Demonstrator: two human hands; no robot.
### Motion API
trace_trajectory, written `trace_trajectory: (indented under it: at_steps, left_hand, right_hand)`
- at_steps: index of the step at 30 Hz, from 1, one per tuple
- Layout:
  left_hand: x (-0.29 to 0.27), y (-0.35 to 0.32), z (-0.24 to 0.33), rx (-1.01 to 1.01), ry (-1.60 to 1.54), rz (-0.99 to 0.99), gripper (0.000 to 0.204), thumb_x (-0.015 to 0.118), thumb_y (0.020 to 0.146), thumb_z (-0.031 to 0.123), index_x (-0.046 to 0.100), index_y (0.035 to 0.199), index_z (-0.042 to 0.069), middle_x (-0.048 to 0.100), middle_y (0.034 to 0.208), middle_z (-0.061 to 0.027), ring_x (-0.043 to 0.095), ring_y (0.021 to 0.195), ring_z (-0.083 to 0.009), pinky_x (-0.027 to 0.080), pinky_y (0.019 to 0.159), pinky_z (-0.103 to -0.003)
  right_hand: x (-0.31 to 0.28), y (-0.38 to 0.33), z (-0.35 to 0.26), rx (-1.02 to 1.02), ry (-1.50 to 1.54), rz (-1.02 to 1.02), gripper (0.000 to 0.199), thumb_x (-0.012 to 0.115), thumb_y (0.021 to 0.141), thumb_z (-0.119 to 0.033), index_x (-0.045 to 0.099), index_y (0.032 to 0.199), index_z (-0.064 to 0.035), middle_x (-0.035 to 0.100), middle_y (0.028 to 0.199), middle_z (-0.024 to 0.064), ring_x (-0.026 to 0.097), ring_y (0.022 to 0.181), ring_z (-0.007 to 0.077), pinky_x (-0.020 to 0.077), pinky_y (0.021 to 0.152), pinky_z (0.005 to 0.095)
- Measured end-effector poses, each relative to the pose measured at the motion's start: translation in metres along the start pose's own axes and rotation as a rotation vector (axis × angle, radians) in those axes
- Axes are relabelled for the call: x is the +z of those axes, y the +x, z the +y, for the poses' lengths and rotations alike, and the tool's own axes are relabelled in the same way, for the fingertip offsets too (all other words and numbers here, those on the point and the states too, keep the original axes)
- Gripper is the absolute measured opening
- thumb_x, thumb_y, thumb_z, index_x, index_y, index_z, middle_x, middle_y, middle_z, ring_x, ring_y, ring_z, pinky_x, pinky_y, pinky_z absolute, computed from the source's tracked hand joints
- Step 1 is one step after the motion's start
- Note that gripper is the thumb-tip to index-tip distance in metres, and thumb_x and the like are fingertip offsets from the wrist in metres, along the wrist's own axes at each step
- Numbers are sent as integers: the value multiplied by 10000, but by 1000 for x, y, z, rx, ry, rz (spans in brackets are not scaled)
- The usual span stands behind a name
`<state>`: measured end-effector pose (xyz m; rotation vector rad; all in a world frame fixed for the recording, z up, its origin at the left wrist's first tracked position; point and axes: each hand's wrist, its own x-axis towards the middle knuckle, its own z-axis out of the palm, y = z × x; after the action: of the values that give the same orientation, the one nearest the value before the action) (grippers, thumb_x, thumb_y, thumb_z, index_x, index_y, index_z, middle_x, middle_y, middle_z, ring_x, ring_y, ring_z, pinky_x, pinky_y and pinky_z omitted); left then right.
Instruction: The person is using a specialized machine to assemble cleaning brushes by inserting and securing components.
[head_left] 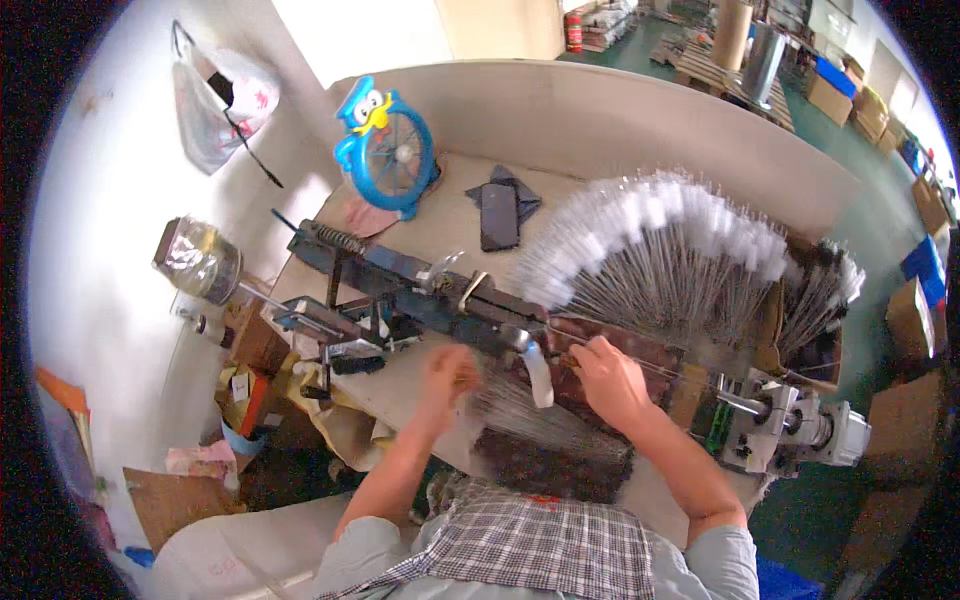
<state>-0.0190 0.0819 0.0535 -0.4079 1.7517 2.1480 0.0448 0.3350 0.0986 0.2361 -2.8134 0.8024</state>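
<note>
My left hand (452,378) is smeared by motion at the near side of a long dark metal bench machine (400,285), beside a bundle of thin wire stems (530,408). Its fingers are too blurred to read. Close to the machine's bar, my right hand (608,378) has its fingers pinched together; what they hold is too small to make out. A pale, curved lever handle (539,375) stands between my hands. Dark brown bristles (550,465) lie at the near end of the wire bundle, in front of my checked apron.
Many white-tipped wire brushes (660,240) fan out at the far right, beside a carton of brushes (810,370). A motor unit (800,425) is at the right end, another motor (205,260) at the left. A phone (499,216) and a blue toy-shaped fan (395,155) stand farther back.
</note>
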Motion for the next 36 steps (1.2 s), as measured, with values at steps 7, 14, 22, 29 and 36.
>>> trace_trajectory:
  at_steps: [7,14,22,29,36]
  left_hand:
    - [-88,17,20,-137,-491,173,230,615,822,360,597,828,131,535,676,36,536,622,-133,436,551,-271]
    - [-94,24,10,-69,-505,227,165,634,807,266,602,837,107,536,699,19,502,636,-117,416,589,-254]
    - [39,-50,0,384,263,-177,116,530,872,90,614,861,11,575,719,-17,548,649,-129,444,587,-237]
    - [152,-50,-7,99,-115,-403,172,551,892,151,630,892,-1,624,777,-54,532,621,-88,432,590,-212]
    - [161,-47,-19,146,-23,-490,180,544,899,175,633,912,18,611,772,-25,510,598,-64,416,566,-207]
  right_hand:
    - [-2,-3,2,-9,22,-72,181,640,758,-90,605,930,-44,522,869,122,563,805,327,476,684,407]
    - [-25,-16,-6,24,-3,-182,147,598,794,-122,596,920,-45,561,871,120,575,809,312,494,704,396]
    - [-88,-11,-5,78,153,81,193,624,778,-148,624,940,-42,619,873,128,596,842,310,488,723,370]
    - [-89,-23,19,210,368,118,216,668,761,-107,657,961,-26,649,837,124,604,688,160,477,641,272]
    - [-98,-30,24,414,706,-9,230,665,754,-144,659,952,-30,649,839,142,624,757,261,483,705,318]
